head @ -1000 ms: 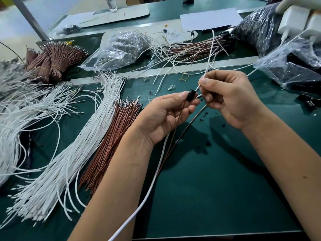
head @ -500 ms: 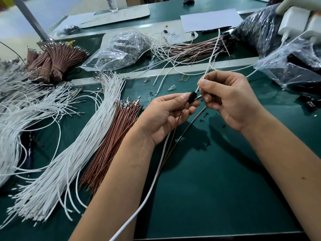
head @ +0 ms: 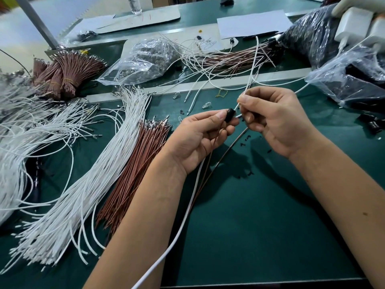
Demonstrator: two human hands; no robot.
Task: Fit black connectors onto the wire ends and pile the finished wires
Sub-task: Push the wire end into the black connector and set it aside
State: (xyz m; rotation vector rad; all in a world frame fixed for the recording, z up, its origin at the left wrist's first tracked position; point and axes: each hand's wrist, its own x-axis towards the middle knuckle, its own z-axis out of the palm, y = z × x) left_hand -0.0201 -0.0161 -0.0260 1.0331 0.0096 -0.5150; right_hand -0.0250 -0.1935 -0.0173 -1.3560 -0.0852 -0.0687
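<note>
The black connector [head: 229, 115] sits above the middle of the green mat [head: 260, 226], pinched between the thumb and forefinger of your left hand [head: 200, 140]. Your right hand [head: 275, 119] is just beside it, fingers curled and pinching a white wire [head: 249, 80] whose end points into the connector; whether the end is seated inside, you cannot tell from this view. That wire rises from your right fingers toward the far side of the bench. A brown wire [head: 227, 153] runs down from under your right hand toward the near edge, and another white wire [head: 183, 222] trails from under your left palm down between your forearms.

To the left of your left hand lies a fanned heap of loose white wires [head: 87, 184], with a bundle of brown wires [head: 137, 170] just beside it on its right, metal terminals at the far ends. Further left there is a larger tangle of white wires [head: 25, 130]. At the far left, banded bunches of brown wires [head: 66, 74] lie together. Beyond the metal strip, a clear plastic bag [head: 145, 59] holds small metal parts, and right of it spreads a pile of mixed white and brown wires [head: 233, 59]. At the far right sit clear bags of dark parts [head: 350, 80] and white chargers [head: 354, 28]. A sheet of paper [head: 252, 24] lies far back.
</note>
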